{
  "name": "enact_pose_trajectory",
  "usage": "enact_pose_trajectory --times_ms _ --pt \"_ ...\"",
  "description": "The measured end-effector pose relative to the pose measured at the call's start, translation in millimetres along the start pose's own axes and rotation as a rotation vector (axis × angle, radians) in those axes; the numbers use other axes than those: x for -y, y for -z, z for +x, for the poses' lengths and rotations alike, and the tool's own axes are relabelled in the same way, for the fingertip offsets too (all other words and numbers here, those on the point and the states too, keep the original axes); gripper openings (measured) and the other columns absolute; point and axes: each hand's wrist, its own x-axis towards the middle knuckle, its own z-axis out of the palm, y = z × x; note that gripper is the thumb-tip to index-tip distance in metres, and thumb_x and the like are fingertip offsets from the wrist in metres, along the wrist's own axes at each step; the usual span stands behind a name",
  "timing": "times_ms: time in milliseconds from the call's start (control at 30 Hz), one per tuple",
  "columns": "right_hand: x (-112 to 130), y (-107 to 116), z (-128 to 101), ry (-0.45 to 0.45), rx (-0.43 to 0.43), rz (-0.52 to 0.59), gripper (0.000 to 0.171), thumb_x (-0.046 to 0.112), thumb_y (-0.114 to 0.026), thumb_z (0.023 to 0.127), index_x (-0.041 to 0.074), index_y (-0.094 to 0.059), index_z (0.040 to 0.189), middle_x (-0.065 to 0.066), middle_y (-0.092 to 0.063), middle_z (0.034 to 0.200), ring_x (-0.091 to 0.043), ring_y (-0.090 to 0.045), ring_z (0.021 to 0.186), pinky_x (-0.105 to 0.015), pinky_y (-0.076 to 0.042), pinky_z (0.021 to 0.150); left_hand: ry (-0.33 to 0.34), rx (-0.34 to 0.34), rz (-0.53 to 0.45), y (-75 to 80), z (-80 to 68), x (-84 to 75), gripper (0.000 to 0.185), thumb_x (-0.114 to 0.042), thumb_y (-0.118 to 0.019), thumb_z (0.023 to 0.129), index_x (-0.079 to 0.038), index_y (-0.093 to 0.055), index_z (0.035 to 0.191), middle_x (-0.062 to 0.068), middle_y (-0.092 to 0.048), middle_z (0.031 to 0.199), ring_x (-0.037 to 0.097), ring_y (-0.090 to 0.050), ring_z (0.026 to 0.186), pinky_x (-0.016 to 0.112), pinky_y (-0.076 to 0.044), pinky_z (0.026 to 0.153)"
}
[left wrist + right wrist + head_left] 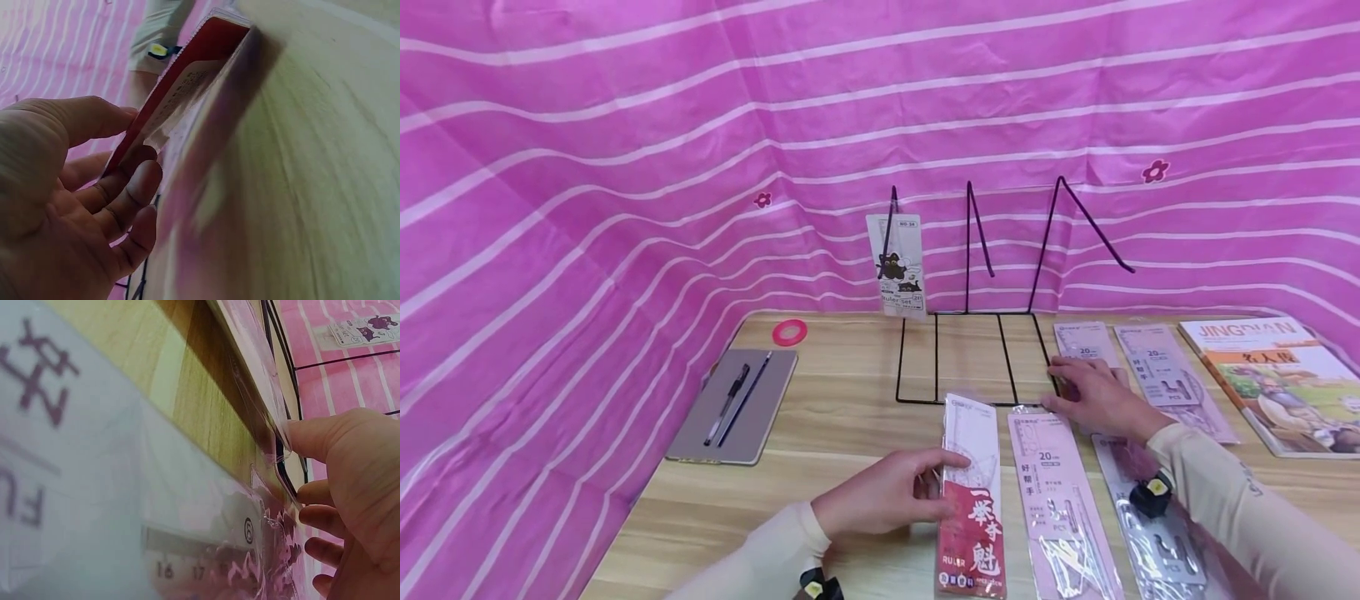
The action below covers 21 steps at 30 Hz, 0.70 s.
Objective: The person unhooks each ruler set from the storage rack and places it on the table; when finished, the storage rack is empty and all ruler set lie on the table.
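Note:
My left hand (898,492) grips the left edge of a red and white ruler-set packet (973,550), thumb on one face and fingers at the other. In the left wrist view the packet (181,81) stands tilted to the wood surface. My right hand (1097,392) is at the front right corner of a black wire rack (917,402), thumb and index finger about the corner wire. A pink ruler packet (1052,483) lies just below the thumb. Under the right forearm is a grey ruler packet (1142,517). From the rack's left hook hangs a cat-print ruler packet (898,271).
Two more pink packets, one a pink ruler packet (1157,358), lie beyond the right hand, beside a magazine (1285,375). At the left are a grey notebook (700,425) with a pen (727,404) and pencil on it, and a pink tape roll (790,332). Striped pink cloth surrounds the table.

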Motion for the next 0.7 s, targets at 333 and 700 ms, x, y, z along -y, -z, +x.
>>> enact_pose_trajectory --times_ms 333,700 --pt "-3.5 -1.0 0.5 0.019 -0.016 -0.001 0.074 0.047 -0.07 0.099 0.0 -0.051 0.152 -0.028 -0.037 0.165 -0.05 -0.031 0.147 -0.064 -0.028 0.106 -0.01 -0.042 0.365 -8.0 11.5 4.5 0.051 -0.033 -0.074 0.099 -0.023 -0.06 0.147 -0.006 -0.063 0.137 0.002 -0.059 0.115 0.025 -0.052 0.106" --pt "-3.4 -2.6 0.1 0.02 -0.017 -0.007 0.072 0.045 -0.07 0.099 -0.001 -0.052 0.152 -0.027 -0.037 0.165 -0.05 -0.032 0.147 -0.062 -0.029 0.104 0.086 -0.043 0.425 -11.4 9.8 -2.8 0.046 -0.034 -0.076 0.097 -0.025 -0.066 0.141 -0.016 -0.058 0.101 0.001 -0.05 0.088 0.027 -0.042 0.089"
